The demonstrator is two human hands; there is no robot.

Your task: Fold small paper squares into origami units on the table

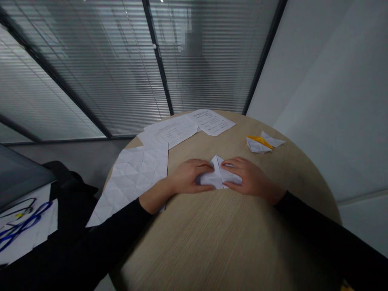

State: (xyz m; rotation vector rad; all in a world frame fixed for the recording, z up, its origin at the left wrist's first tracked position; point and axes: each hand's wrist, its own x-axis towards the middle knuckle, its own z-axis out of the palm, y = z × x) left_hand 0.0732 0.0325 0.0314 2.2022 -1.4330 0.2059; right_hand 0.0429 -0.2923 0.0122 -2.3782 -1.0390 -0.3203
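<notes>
Tabletop (206,238) beneath, our half-curled left hand (191,174) and right hand (251,177) hold paper (218,173) between; we seem mid-fold, likely needing firm creasing next.

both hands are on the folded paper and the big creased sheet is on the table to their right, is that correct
Not quite: the big creased sheet lies on the table to the left of the hands, not the right, as the head view shows. The left hand and right hand are both on the folded paper.
</notes>
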